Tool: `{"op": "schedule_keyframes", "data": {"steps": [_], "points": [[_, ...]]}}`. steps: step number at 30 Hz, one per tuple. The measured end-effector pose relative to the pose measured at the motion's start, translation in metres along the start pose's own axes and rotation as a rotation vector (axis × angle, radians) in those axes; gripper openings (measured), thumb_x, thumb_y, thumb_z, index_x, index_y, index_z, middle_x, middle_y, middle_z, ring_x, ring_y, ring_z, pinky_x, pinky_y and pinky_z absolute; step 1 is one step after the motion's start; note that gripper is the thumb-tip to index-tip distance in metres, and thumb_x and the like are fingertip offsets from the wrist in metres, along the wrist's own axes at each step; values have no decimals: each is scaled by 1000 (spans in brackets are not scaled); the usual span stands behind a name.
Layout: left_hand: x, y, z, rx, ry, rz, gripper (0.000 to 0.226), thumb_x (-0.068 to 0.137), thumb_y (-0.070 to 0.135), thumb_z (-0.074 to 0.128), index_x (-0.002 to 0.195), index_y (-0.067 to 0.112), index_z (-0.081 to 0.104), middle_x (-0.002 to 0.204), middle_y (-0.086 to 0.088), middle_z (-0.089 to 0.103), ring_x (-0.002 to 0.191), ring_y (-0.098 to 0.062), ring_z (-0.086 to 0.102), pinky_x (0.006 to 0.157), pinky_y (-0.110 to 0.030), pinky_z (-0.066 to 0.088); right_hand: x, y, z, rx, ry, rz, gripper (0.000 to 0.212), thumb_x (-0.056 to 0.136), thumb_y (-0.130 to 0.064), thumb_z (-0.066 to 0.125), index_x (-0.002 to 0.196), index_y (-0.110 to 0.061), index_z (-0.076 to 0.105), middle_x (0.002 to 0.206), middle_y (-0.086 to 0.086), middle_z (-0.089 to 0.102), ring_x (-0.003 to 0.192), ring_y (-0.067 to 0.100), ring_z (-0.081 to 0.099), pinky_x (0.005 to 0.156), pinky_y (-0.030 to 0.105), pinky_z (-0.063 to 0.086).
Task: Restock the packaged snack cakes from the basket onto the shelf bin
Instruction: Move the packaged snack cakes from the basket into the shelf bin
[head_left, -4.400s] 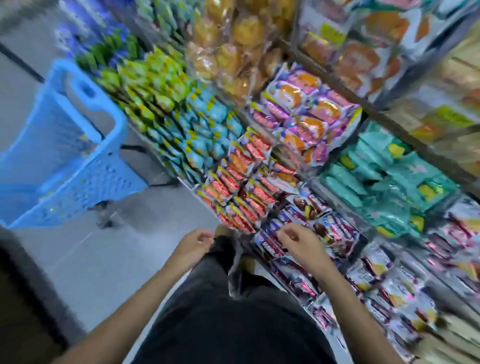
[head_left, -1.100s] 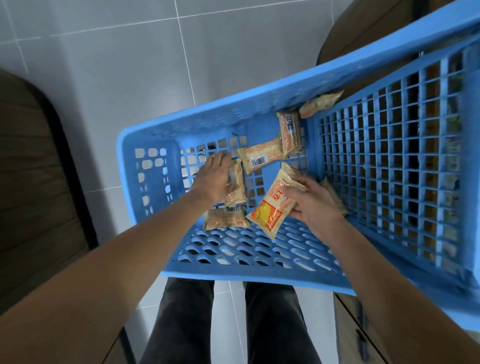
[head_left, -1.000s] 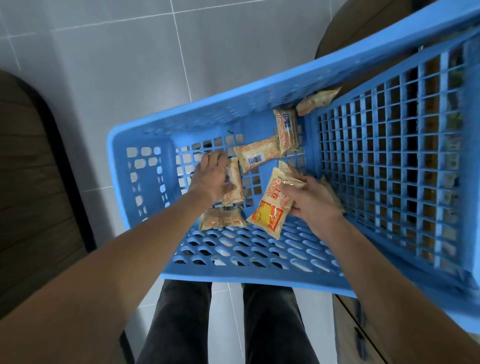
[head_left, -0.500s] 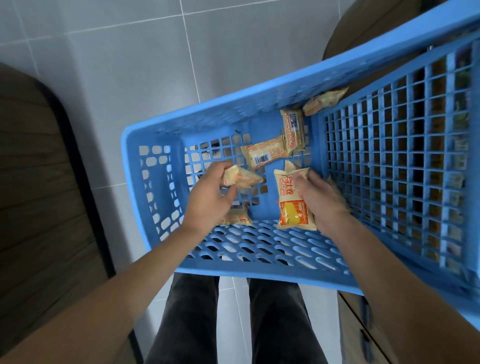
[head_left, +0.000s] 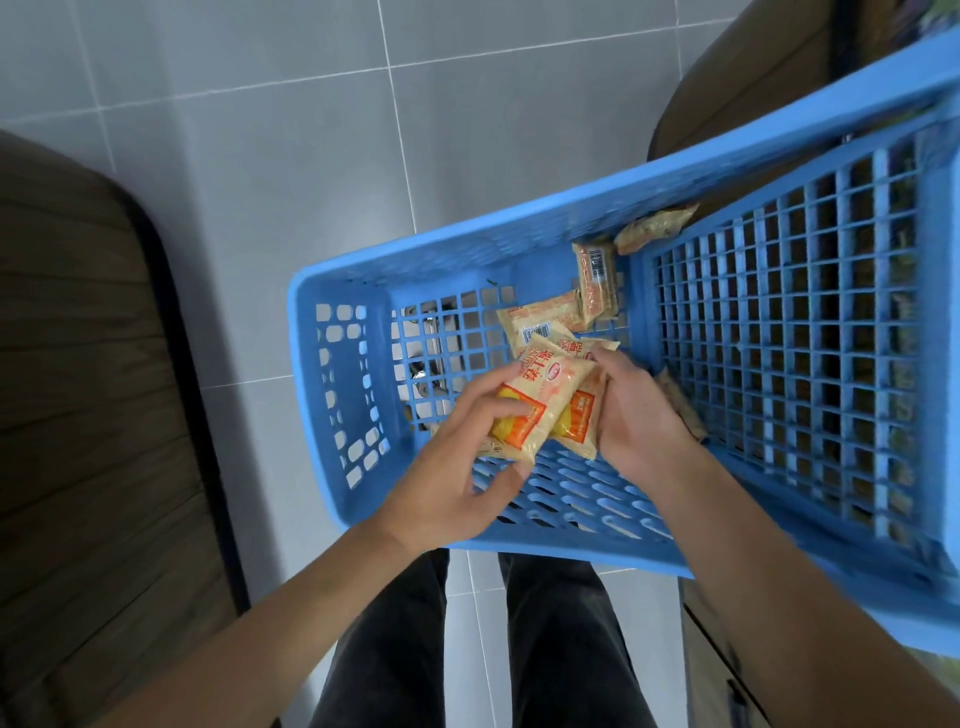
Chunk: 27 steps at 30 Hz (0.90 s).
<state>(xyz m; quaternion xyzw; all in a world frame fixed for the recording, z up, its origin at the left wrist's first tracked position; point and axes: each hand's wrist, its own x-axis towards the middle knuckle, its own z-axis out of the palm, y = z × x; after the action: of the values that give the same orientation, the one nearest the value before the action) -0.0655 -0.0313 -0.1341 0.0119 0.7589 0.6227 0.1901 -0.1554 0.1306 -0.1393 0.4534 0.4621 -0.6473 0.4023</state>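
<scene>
Glossy crinkled snack cake packets (head_left: 530, 400) held by both hands over blue lattice basket (head_left: 779, 364).

The basket (head_left: 332, 395), blue plastic with slotted walls and a grid bottom, carries the things; it stands over a floor (head_left: 270, 145) of grey tiles; three packs lie loose in it, all toward its far end; one pack (head_left: 540, 321), barcode up, lies flat on the grid bottom; a second pack (head_left: 597, 283) touches it on the far side, barcode up too, leaning at the far wall; a third pack (head_left: 655, 227) sits in the far right corner, tilted against the walls; a brownish pack (head_left: 680, 405) lies along the right wall, partly hidden.
</scene>
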Motion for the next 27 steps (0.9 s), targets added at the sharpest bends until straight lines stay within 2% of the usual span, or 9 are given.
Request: {"op": "schedule_keyframes", "data": {"steps": [4, 6, 7, 10, 14, 18, 22, 25, 27], "points": [[5, 7, 5, -344, 179, -237, 22, 89, 40, 51, 94, 23, 63, 137, 10, 41, 133, -7, 37, 95, -23, 45, -4, 4, 2, -47, -31, -64, 32, 101, -24, 38, 129, -12, 49, 119, 14, 65, 107, 28, 65, 89, 50, 52], [9, 6, 10, -382, 239, -355, 7, 89, 26, 59, 83, 23, 59, 128, 10, 49, 124, -17, 48, 92, -32, 49, -6, 6, 4, -73, -49, -90, 31, 100, -21, 39, 128, -12, 50, 120, 15, 64, 108, 29, 64, 90, 50, 52], [11, 5, 12, -409, 266, -418, 11, 88, 17, 61, 82, 23, 55, 123, 10, 52, 115, -21, 54, 86, -36, 53, -6, 7, 4, -75, -58, -98, 30, 100, -19, 39, 127, -13, 51, 120, 14, 64, 108, 29, 64, 88, 49, 53], [21, 3, 10, -534, 344, -596, 25, 87, 7, 62, 97, 24, 46, 112, 3, 60, 99, -19, 61, 77, -29, 56, -7, 8, 5, -68, -54, -102, 31, 99, -15, 39, 127, -14, 52, 121, 14, 64, 109, 30, 63, 91, 51, 51], [25, 3, 8, -612, 252, -660, 57, 88, 8, 60, 136, 24, 34, 115, 3, 62, 106, -16, 62, 91, -37, 53, -6, 14, 4, -180, 12, -96, 29, 101, -19, 40, 125, -15, 54, 119, 13, 65, 107, 29, 64, 95, 53, 49], [34, 11, 16, -480, 115, -608, 43, 92, 17, 57, 125, 41, 45, 123, 2, 60, 109, -12, 61, 98, -39, 48, -12, 17, 1, -260, -111, -102, 43, 94, -44, 47, 124, -14, 57, 114, 11, 69, 104, 24, 67, 89, 43, 53], [39, 15, 28, -681, -48, -642, 54, 94, 6, 48, 140, 32, 33, 128, 1, 58, 114, -17, 57, 102, -39, 44, -15, 21, -10, -303, -144, -98, 62, 74, -33, 70, 130, -15, 49, 116, 9, 67, 101, 20, 68, 82, 37, 57], [42, 11, 27, -892, -62, -663, 60, 86, 3, 47, 141, 23, 36, 125, 1, 58, 108, -16, 56, 98, -36, 43, -12, 19, -20, -376, -54, -78, 43, 81, -28, 71, 122, -25, 57, 113, 6, 69, 99, 22, 69, 89, 45, 54], [49, 6, 24, -802, 38, -688, 47, 89, 2, 41, 132, 20, 46, 127, 1, 57, 103, -9, 58, 90, -25, 47, -8, 15, -29, -396, 79, -80, 30, 82, -32, 70, 111, -32, 62, 112, 1, 70, 103, 22, 66, 96, 48, 48]]}}
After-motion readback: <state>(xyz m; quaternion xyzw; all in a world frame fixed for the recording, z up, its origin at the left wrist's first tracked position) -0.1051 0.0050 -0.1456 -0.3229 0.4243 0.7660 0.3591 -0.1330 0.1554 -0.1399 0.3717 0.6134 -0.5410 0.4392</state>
